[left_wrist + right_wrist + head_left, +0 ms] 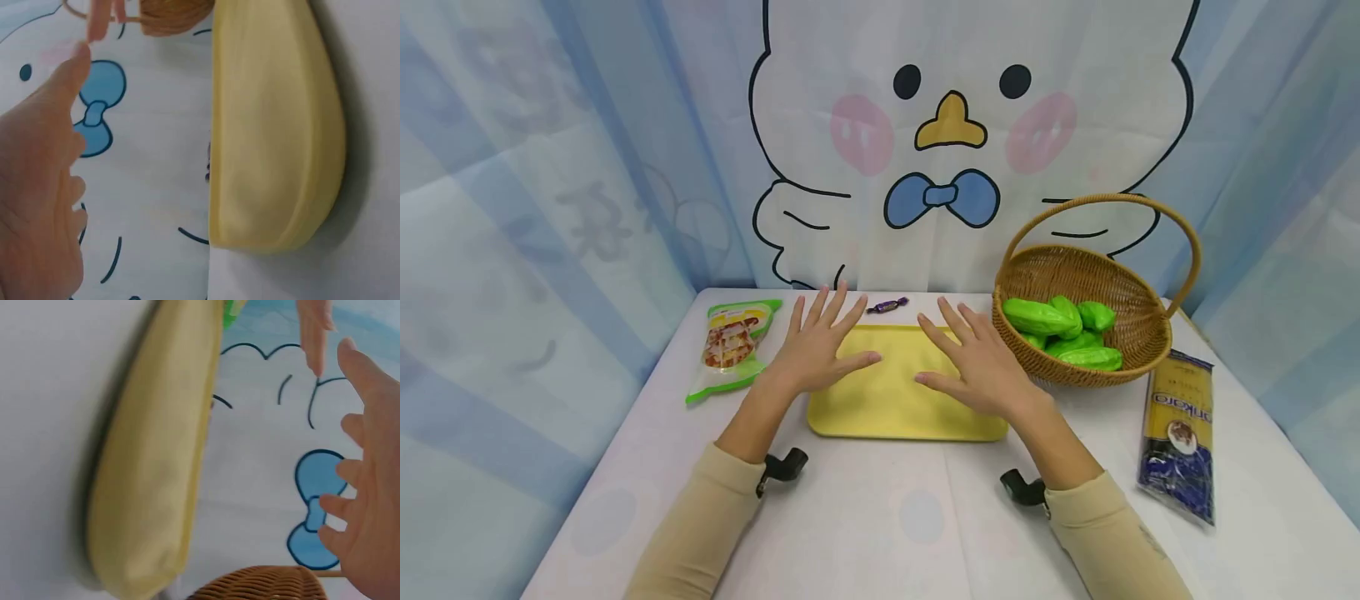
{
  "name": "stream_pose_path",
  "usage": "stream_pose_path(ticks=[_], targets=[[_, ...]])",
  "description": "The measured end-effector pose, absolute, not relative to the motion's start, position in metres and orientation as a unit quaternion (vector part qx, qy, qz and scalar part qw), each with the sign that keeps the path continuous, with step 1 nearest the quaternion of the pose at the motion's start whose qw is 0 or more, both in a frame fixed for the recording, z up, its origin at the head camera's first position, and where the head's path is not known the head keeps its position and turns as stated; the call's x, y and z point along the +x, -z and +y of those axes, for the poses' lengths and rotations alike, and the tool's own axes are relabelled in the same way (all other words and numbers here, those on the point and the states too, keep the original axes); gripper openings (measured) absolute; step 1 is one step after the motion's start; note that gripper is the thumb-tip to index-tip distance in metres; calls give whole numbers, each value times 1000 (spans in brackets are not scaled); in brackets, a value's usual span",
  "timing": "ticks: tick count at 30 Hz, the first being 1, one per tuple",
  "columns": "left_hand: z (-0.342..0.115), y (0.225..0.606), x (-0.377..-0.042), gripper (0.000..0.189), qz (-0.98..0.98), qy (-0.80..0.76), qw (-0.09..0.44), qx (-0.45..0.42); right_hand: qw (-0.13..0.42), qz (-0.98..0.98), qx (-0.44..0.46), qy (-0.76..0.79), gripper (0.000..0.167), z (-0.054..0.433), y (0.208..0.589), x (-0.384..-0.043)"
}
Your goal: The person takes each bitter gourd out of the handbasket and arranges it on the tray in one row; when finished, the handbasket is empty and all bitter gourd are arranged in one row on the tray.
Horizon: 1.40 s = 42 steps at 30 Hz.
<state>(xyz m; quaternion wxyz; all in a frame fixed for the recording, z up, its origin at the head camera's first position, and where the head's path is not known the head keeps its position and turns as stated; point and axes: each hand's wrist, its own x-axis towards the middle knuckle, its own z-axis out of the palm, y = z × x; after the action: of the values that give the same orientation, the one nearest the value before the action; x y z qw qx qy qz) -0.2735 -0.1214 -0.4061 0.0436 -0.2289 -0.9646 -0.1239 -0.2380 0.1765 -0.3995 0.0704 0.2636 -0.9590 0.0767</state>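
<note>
Mid-frame in the head view, a yellow tray (895, 421) lies flat on the white table (865, 533). Left hand (817, 354) over its left end, right hand (979, 367) over its right. Both wide open, fingers fanned, thumbs turned inward, holding nothing; wrist views show them apart from the tray. Right of centre: wicker basket (1138, 321), green vegetables (1037, 318) inside, just beside the right hand. Small purple-wrapped sweet (887, 306) beyond the tray's far edge. Left of frame, green-edged food bag (726, 343); lower right, blue-and-gold packet (1180, 437).

Step appears to be a poised hover, 2 hands level. Judged best: bring them down evenly, 1 at each short end, so any grip stays balanced. Right knuckles could catch the basket's rim; a slightly inward path would suit better.
</note>
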Motion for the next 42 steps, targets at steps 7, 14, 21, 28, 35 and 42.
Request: stream_pose_path(ticks=[7, 14, 21, 28, 35, 42], targets=[[-138, 404, -274, 77, -908, 340, 33, -243, 154, -938, 268, -155, 82, 191, 372, -234], [-140, 430, -265, 70, -883, 409, -23, -231, 194, -929, 230, -215, 76, 218, 361, -239], [-158, 457, -265, 69, -887, 409, -65, -203, 206, -917, 204, -274, 70, 254, 357, -247], [-171, 468, -266, 68, -890, 392, -96, -211, 175, -911, 157, -340, 68, 283, 358, -254], [-177, 470, -261, 66, -893, 370, -94, -237, 137, -905, 137, -380, 66, 301, 365, -260], [-175, 469, -262, 64, -894, 370, -100, -233, 112, -923, 121, -347, 67, 311, 362, -261]])
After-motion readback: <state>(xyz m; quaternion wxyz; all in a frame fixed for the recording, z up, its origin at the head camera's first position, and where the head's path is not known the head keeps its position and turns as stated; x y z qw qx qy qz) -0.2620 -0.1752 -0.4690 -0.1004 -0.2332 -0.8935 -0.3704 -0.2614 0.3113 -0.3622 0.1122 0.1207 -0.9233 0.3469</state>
